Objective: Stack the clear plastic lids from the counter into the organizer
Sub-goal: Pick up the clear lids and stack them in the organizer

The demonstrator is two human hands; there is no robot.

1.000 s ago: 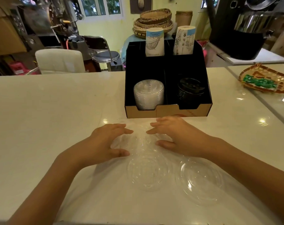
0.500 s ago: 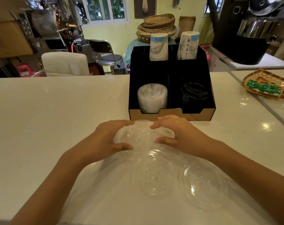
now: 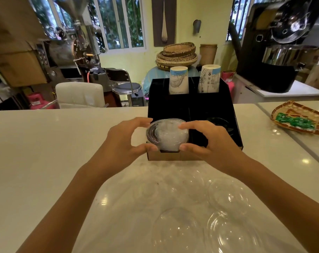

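1. Left hand (image 3: 126, 141) and right hand (image 3: 209, 143) pinch one clear lid (image 3: 166, 135), tilted toward the camera, at frame centre over the organizer (image 3: 235, 125)'s front-left compartment.
2. Four loose lids (image 3: 228, 194) lie flat, lower right.

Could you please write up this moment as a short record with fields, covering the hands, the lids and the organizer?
left hand: grip on the held lids' left edge
right hand: grip on their right edge
held lids: clear stack, over the front left compartment
organizer: black, cardboard front
front right compartment: black lids
back compartments: two paper cups
loose clear lids: several on the counter
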